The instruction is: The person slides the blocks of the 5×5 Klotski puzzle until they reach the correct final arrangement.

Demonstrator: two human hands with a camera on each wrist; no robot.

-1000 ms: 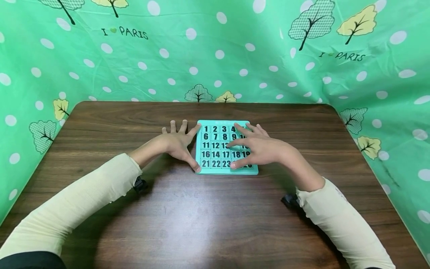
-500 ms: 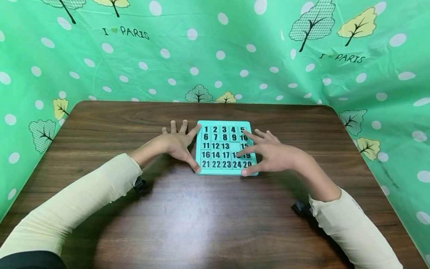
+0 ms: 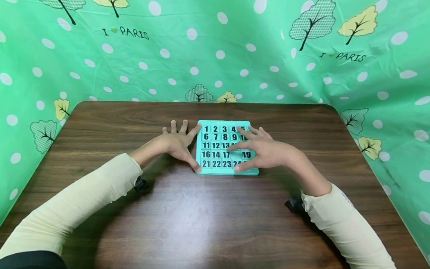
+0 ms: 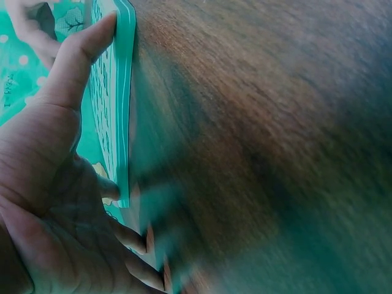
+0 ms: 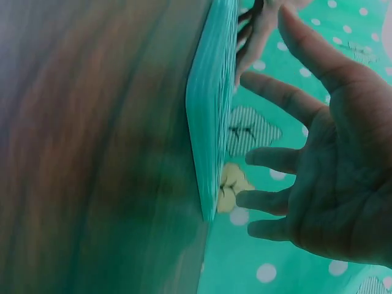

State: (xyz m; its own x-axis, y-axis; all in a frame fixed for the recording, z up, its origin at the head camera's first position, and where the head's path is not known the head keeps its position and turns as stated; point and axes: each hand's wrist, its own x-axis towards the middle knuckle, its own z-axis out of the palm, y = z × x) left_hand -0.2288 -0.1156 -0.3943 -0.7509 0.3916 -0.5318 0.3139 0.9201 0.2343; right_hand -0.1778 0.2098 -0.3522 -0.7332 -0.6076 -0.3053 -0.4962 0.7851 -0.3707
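A turquoise number slide puzzle [image 3: 218, 172] with black-numbered tiles lies flat on the table. My left hand [image 3: 176, 142] holds its left side steady, thumb on the near corner and index finger at the far one. In the left wrist view that thumb [image 4: 92, 40] rests on the puzzle's rim [image 4: 125, 116]. Fingers spread, my right hand [image 3: 270, 151] reaches over the right-hand columns. Its index finger [image 3: 240, 145] extends over the tiles close to 13, just above a vacant slot [image 3: 236, 155] between 17 and 19. Several tiles on the right are covered by this hand.
The dark wooden table [image 3: 201, 216] extends around the puzzle. Behind it hangs a green dotted curtain [image 3: 218, 37] with tree prints. Black wrist straps [image 3: 140, 184] show below the pale sleeves [image 3: 84, 198].
The vacant slot has shifted from right of 13 to right of 17, with tile 18 pushed away from the person. My right hand drew back right, then returned left. My left hand stays put.
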